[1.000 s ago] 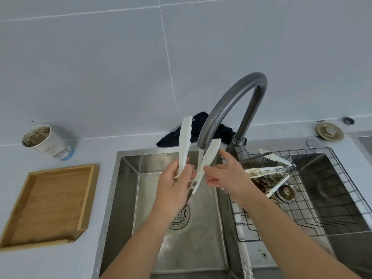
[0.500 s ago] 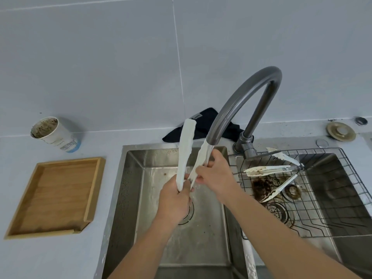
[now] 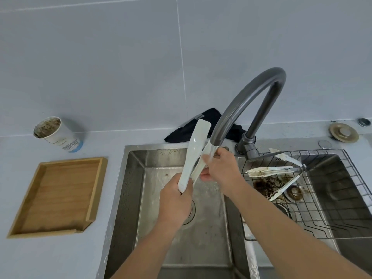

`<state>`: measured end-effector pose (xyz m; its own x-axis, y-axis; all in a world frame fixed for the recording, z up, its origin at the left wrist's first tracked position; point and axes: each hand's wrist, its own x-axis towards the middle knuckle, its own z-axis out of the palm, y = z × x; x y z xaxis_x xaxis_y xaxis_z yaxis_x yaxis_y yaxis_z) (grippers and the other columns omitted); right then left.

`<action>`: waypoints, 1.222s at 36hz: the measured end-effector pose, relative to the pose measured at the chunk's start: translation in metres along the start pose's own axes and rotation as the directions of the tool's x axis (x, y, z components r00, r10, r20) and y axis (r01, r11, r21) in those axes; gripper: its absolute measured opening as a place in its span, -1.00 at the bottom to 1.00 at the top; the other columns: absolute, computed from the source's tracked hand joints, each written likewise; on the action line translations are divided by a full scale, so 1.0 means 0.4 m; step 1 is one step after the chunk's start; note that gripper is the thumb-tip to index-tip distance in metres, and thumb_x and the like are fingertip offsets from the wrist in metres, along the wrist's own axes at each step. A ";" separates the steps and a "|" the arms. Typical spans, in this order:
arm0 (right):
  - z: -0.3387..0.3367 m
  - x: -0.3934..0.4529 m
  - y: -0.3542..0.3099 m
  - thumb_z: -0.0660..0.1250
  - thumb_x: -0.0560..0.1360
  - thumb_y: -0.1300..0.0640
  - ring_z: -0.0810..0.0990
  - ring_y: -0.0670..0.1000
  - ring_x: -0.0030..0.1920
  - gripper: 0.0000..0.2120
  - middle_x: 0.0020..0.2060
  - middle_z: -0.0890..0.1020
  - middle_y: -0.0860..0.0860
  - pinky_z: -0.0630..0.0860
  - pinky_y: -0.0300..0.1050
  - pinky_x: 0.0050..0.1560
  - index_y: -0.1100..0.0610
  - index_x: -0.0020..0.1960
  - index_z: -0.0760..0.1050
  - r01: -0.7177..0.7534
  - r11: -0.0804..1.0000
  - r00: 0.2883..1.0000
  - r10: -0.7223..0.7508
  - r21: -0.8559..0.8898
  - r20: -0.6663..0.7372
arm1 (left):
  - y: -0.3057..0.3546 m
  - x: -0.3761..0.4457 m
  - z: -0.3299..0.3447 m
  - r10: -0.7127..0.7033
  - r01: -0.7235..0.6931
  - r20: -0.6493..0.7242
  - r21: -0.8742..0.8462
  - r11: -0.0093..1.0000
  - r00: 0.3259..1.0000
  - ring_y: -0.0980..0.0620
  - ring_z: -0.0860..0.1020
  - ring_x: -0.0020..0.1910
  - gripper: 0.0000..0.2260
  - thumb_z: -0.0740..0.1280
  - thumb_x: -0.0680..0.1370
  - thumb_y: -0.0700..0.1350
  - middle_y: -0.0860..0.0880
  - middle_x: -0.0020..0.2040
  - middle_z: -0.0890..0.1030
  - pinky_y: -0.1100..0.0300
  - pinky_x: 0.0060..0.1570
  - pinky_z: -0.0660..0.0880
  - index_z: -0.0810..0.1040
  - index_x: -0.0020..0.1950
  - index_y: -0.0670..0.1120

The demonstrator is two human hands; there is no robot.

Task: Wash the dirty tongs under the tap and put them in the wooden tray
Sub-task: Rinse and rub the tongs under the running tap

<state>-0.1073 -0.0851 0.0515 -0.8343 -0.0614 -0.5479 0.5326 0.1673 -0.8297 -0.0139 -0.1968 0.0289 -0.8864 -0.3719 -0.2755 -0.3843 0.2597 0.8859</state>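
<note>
White tongs (image 3: 194, 151) stand tips-up over the left sink basin, under the spout of the grey arched tap (image 3: 247, 101). My left hand (image 3: 175, 200) grips their lower hinge end. My right hand (image 3: 220, 170) closes around the right arm of the tongs just below the spout, where water runs down. Two dirty white tongs (image 3: 269, 171) lie on the wire rack (image 3: 330, 206) in the right basin, smeared brown. The wooden tray (image 3: 58, 195) sits bare on the counter at the left.
A soiled paper cup (image 3: 57, 133) stands behind the tray. A black cloth (image 3: 203, 127) lies behind the left sink basin (image 3: 149, 178). A brass sink stopper (image 3: 344, 132) and small metal caps rest at the back right. Brown residue sits under the rack.
My right hand has slid along the right arm of the tongs under the spout. My left hand keeps its hold. The camera view shifted slightly.
</note>
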 end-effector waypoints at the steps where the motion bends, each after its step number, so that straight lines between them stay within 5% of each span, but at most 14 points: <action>1: -0.004 -0.001 0.001 0.40 0.57 0.22 0.76 0.13 -0.17 -0.90 -0.04 0.71 0.17 0.72 0.10 -0.12 0.13 0.05 0.49 -0.011 1.000 1.000 0.011 -0.014 0.026 | -0.003 0.000 0.000 0.000 0.000 -0.004 -0.003 1.000 1.000 0.06 0.45 -0.33 -0.80 0.29 0.65 -0.16 -0.14 -0.26 0.57 0.38 -0.38 0.39 0.57 -0.08 0.12; 8: 0.008 -0.051 0.034 0.47 0.32 0.52 0.72 0.07 -0.09 0.10 0.02 0.66 0.08 0.70 0.06 -0.18 -0.30 0.53 0.08 0.070 0.991 0.984 -0.087 0.110 0.153 | -0.007 -0.009 0.018 -0.011 0.016 0.054 -0.109 0.994 0.998 0.14 0.44 -0.40 -0.72 0.24 0.66 -0.26 0.02 -0.31 0.57 0.28 -0.33 0.43 0.60 0.07 0.11; 12: 0.008 -0.048 0.043 0.50 0.31 0.50 0.71 0.10 -0.06 0.20 0.03 0.67 0.07 0.70 0.11 -0.12 -0.36 0.56 -0.03 0.148 0.986 0.981 -0.157 0.077 0.114 | -0.008 -0.022 0.015 -0.013 0.023 0.074 -0.134 0.991 0.997 0.20 0.42 -0.45 -0.71 0.21 0.66 -0.29 0.06 -0.37 0.53 0.34 -0.37 0.42 0.60 0.09 0.07; 17: 0.003 -0.038 0.022 0.45 0.35 0.48 0.72 0.12 -0.08 0.06 0.02 0.65 0.06 0.71 0.13 -0.10 -0.30 0.54 0.07 0.198 0.980 0.978 -0.199 0.010 0.058 | -0.002 -0.005 0.010 -0.032 0.039 0.064 -0.108 0.993 0.997 0.12 0.43 -0.40 -0.72 0.20 0.67 -0.26 0.03 -0.30 0.54 0.23 -0.31 0.44 0.60 0.13 0.07; 21: -0.023 -0.019 -0.027 0.42 0.51 0.31 0.71 0.13 -0.13 -0.47 -0.05 0.63 0.07 0.72 0.09 -0.19 -0.02 0.36 0.33 0.180 0.983 0.978 -0.183 -0.036 -0.102 | 0.008 -0.023 0.000 -0.015 0.023 0.089 -0.080 0.997 0.996 0.07 0.43 -0.37 -0.59 0.19 0.65 -0.32 -0.12 -0.21 0.60 0.17 -0.30 0.45 0.56 0.00 0.23; 24: -0.065 0.019 -0.042 0.37 0.55 0.29 0.68 0.03 -0.16 -0.66 -0.04 0.62 0.07 0.67 -0.11 -0.34 -0.04 0.20 0.40 0.178 0.977 0.972 -0.193 -0.115 -0.134 | 0.001 -0.055 -0.007 -0.034 0.046 0.117 -0.099 0.994 0.992 0.11 0.38 -0.43 -0.55 0.19 0.64 -0.36 -0.11 -0.28 0.52 0.25 -0.42 0.38 0.56 -0.04 0.23; 26: -0.083 0.037 -0.038 0.33 0.57 0.25 0.70 0.07 -0.11 -0.77 -0.01 0.63 0.10 0.71 -0.02 -0.28 -0.08 0.02 0.42 0.201 0.955 0.971 -0.224 -0.220 -0.087 | -0.005 -0.065 -0.010 -0.047 0.059 0.110 -0.111 0.992 0.993 0.10 0.39 -0.42 -0.57 0.21 0.64 -0.34 -0.07 -0.29 0.52 0.26 -0.40 0.39 0.57 -0.04 0.22; 29: -0.098 0.048 -0.039 0.27 0.61 0.16 0.71 0.09 -0.15 -0.79 -0.11 0.65 0.04 0.71 0.13 -0.15 -0.10 -0.14 0.42 0.244 0.878 0.951 -0.299 -0.412 -0.074 | -0.014 -0.060 -0.012 -0.076 0.087 0.102 -0.107 0.990 0.992 0.03 0.42 -0.32 -0.59 0.22 0.64 -0.31 -0.10 -0.25 0.54 0.17 -0.31 0.42 0.58 -0.04 0.23; 33: -0.111 0.054 -0.047 0.24 0.63 0.13 0.73 0.11 -0.23 -0.86 -0.20 0.69 0.10 0.70 0.15 -0.16 0.07 -0.10 0.48 0.277 0.795 0.939 -0.344 -0.540 -0.024 | -0.016 -0.047 -0.028 -0.106 0.111 0.074 -0.071 0.991 0.992 0.03 0.50 -0.30 -0.70 0.24 0.64 -0.29 -0.04 -0.22 0.60 0.15 -0.28 0.47 0.65 0.08 0.07; 38: -0.136 0.054 -0.076 0.34 0.58 0.26 0.66 0.03 -0.35 -0.95 -0.22 0.69 0.15 0.69 -0.14 -0.30 0.19 -0.01 0.46 0.238 0.838 0.969 -0.170 -0.490 0.181 | 0.002 -0.022 -0.068 -0.051 0.051 0.001 0.004 0.999 0.999 0.23 0.56 -0.34 -0.77 0.29 0.63 -0.27 -0.04 -0.19 0.69 0.47 -0.37 0.41 0.66 -0.02 0.02; 44: -0.152 0.056 -0.099 0.56 0.43 0.08 0.48 0.01 -0.44 -0.66 -0.36 0.58 0.11 0.44 -0.22 -0.46 0.17 -0.13 0.40 0.237 0.732 0.931 0.017 -0.638 0.365 | 0.011 0.023 -0.109 0.002 0.001 -0.026 0.092 0.996 1.000 0.14 0.61 -0.40 -0.72 0.31 0.61 -0.26 -0.08 -0.20 0.68 0.30 -0.41 0.48 0.65 -0.12 0.11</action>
<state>-0.1557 -0.0332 0.0786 -0.7152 -0.4138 -0.5633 0.1013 0.7361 -0.6693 -0.0126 -0.2382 0.0466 -0.8801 -0.3946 -0.2641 -0.4070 0.3405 0.8476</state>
